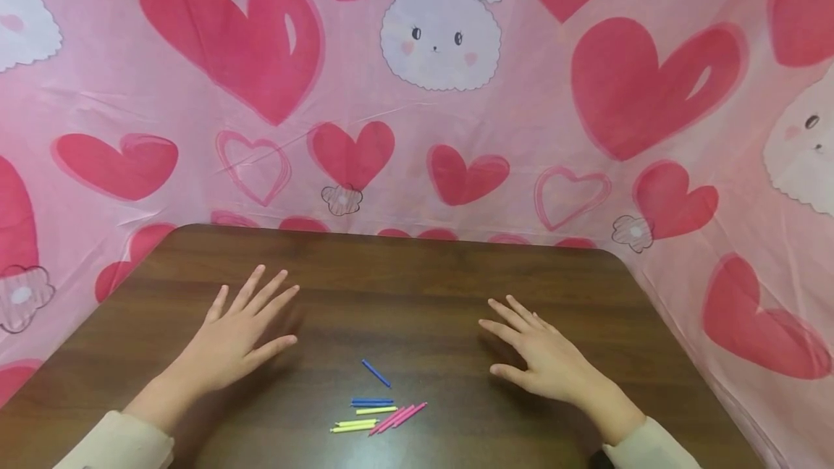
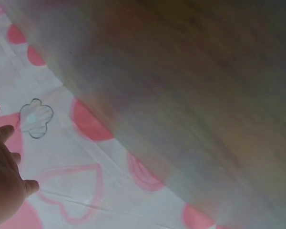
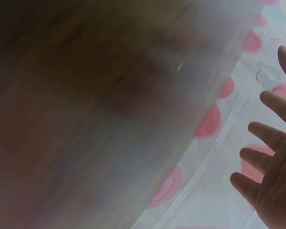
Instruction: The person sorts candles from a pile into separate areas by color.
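Note:
Small thin candle-like sticks lie on the dark wooden table point(image 1: 404, 295) near its front middle. One blue stick point(image 1: 376, 373) lies slanted, apart from the rest. Below it are two more blue sticks point(image 1: 372, 402), three yellow sticks point(image 1: 376, 410) and a slanted bunch of pink sticks point(image 1: 399, 418). To their left my left hand point(image 1: 228, 346) is spread over the table, fingers straight, holding nothing. On the other side my right hand point(image 1: 544, 360) is likewise spread and holds nothing. Both wrist views show only part of a hand with its fingers apart.
A pink cloth point(image 1: 404, 114) printed with hearts and rabbit faces hangs behind the table and along both sides. The table's rounded far corners and back edge point(image 1: 391, 235) stand close against it. Pale sleeves point(image 1: 120, 444) cover both forearms.

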A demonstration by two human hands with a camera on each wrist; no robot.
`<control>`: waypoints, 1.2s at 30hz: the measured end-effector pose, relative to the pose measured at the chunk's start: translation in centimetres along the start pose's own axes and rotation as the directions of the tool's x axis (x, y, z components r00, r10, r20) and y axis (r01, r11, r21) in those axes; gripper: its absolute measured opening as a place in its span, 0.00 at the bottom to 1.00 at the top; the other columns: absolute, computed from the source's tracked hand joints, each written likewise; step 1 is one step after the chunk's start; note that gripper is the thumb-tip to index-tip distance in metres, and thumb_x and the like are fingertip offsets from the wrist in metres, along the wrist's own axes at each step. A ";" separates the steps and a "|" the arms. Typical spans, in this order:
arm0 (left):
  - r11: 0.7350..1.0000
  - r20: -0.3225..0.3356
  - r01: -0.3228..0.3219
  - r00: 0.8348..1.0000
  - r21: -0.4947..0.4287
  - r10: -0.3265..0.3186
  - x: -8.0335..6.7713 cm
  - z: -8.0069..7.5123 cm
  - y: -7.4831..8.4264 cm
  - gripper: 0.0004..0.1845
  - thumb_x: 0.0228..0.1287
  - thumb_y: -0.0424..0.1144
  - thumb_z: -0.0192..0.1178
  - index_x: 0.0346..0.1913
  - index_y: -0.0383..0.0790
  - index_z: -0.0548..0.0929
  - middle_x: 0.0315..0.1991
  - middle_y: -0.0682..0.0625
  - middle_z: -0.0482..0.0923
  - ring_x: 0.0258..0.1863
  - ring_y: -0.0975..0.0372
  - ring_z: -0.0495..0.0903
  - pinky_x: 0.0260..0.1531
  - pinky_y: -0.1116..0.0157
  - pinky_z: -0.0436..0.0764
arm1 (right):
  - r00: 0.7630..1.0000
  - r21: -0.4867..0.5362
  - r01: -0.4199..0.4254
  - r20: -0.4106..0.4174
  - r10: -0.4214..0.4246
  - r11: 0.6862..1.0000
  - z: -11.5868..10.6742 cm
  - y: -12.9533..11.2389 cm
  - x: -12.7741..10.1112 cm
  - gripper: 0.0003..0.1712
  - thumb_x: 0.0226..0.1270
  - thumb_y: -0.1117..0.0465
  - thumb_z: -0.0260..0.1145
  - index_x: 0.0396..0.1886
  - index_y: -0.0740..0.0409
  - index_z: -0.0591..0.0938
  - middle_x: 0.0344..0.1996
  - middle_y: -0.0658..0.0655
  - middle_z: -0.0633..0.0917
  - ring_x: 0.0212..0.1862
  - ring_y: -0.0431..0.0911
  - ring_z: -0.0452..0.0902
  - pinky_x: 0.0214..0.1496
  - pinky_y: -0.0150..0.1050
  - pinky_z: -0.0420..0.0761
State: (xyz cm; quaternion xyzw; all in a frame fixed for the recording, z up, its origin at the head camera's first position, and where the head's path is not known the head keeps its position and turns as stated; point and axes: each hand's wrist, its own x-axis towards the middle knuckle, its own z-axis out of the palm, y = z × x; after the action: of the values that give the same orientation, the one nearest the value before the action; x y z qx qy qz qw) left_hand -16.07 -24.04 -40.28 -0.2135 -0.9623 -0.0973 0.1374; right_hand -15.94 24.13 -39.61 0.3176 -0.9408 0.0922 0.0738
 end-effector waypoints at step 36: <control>0.930 0.049 -0.360 0.930 -0.068 0.363 1.5 1.4 6.3 0.28 0.66 0.55 0.61 0.65 0.48 0.76 0.65 0.52 0.76 0.70 0.52 0.69 0.50 0.47 0.80 | 0.938 0.194 0.231 0.215 -0.271 0.953 1.7 -6.1 4.7 0.14 0.61 0.50 0.72 0.46 0.42 0.85 0.44 0.37 0.79 0.50 0.35 0.70 0.44 0.34 0.76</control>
State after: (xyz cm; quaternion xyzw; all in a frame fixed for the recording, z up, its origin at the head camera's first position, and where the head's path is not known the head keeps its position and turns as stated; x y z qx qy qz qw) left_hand -14.91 -17.52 -40.37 -0.3939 -0.9070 -0.0915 0.1174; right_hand -16.01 16.24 -39.56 0.4492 -0.8834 0.1212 -0.0556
